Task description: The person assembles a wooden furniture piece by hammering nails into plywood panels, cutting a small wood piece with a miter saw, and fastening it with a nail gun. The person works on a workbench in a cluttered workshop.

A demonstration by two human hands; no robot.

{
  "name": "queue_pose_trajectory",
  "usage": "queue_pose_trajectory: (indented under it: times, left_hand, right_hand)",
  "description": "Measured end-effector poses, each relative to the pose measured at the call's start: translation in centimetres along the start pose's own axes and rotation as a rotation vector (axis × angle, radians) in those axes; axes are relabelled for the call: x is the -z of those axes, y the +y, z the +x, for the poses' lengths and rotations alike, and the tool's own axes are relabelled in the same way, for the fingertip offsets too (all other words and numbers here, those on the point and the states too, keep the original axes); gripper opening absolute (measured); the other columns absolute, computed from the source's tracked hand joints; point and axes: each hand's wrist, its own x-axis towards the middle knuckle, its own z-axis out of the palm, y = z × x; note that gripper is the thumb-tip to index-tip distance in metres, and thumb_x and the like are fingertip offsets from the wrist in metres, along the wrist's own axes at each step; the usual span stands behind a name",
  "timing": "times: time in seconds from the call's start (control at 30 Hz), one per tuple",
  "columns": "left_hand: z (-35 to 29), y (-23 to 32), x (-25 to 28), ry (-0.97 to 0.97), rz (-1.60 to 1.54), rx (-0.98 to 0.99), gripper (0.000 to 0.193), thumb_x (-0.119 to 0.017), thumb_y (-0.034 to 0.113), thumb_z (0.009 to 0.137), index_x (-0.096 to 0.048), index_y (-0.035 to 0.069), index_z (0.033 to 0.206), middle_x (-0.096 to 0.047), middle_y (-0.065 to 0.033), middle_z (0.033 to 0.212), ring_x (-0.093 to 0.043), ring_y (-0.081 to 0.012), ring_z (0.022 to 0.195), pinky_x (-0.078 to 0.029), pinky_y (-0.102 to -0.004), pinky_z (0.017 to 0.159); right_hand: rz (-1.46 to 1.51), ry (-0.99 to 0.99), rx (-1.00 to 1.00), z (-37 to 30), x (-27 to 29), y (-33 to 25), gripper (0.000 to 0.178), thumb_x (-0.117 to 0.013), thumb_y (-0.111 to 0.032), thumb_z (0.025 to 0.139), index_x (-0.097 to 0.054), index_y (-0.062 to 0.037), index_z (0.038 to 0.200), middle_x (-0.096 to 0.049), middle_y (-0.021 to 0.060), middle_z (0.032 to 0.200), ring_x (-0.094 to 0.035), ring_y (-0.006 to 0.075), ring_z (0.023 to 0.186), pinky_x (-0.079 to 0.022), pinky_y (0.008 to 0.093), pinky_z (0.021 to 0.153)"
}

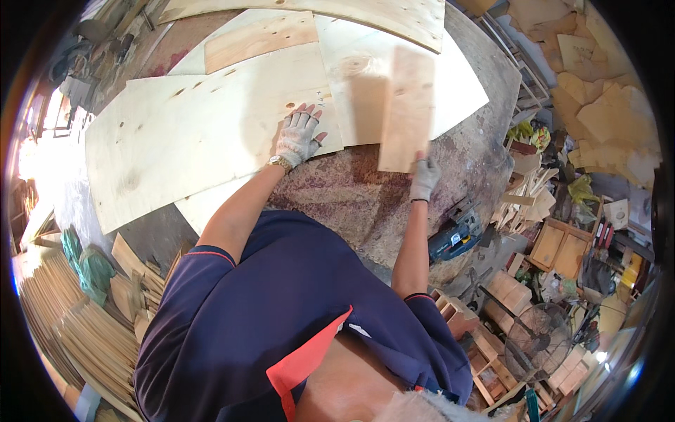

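My left hand (300, 135), in a fingerless knit glove, lies flat with spread fingers on a large pale plywood sheet (183, 126), near its right end. Small pencil marks show on the sheet just beyond the fingertips. My right hand (425, 178), gloved too, grips the near end of a rectangular plywood board (408, 105). The board is raised above the table, slightly blurred, and its shadow falls on the sheet beneath. A blue jigsaw (455, 238) rests at the table's right edge, close to my right forearm.
Another plywood strip (264, 42) and a long plywood panel (337, 14) lie at the far side of the stained worktable (337, 186). Stacked thin boards (98, 344) stand at lower left. Wood scraps (524, 200) and a fan (538, 341) crowd the right.
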Motion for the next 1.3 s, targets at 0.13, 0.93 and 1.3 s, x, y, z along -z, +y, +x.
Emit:
queue_pose_trajectory:
  times: [0.13,0.93,1.3]
  left_hand:
    - [0.2,-0.2,0.0,0.053,0.007,-0.027,0.059,-0.069,0.038,0.095,-0.057,0.006,0.143,-0.054,-0.0154,0.151,-0.044,-0.0353,0.146,-0.039,-0.0500,0.116]
    - [1.0,2.1,3.0,-0.312,0.091,-0.087,0.106,-0.065,0.076,0.083,-0.032,0.015,0.164,-0.031,-0.0211,0.167,-0.022,-0.0380,0.158,-0.017,-0.0540,0.129]
    - [0.9,4.8,1.0,-0.293,0.159,-0.092,0.097,-0.065,0.070,0.087,-0.036,0.018,0.163,-0.029,-0.0228,0.168,-0.022,-0.0472,0.156,-0.016,-0.0622,0.126]
  right_hand:
    - [0.030,-0.145,-0.094,-0.3,-1.4,0.6,0.031,-0.071,-0.024,0.101,-0.061,-0.0052,0.079,-0.058,0.0010,0.062,-0.049,0.0090,0.048,-0.035,0.0275,0.044]
    - [-1.294,-0.909,0.705,1.2,-9.5,-7.5,0.130,-0.098,-0.053,0.057,-0.033,-0.0168,0.164,-0.021,0.0255,0.170,-0.014,0.0421,0.160,-0.016,0.0523,0.130]
    - [-1.203,-0.871,0.703,2.3,-10.3,-7.0,0.123,-0.097,-0.054,0.057,-0.041,-0.0174,0.161,-0.023,0.0257,0.170,-0.016,0.0376,0.160,-0.014,0.0506,0.131]
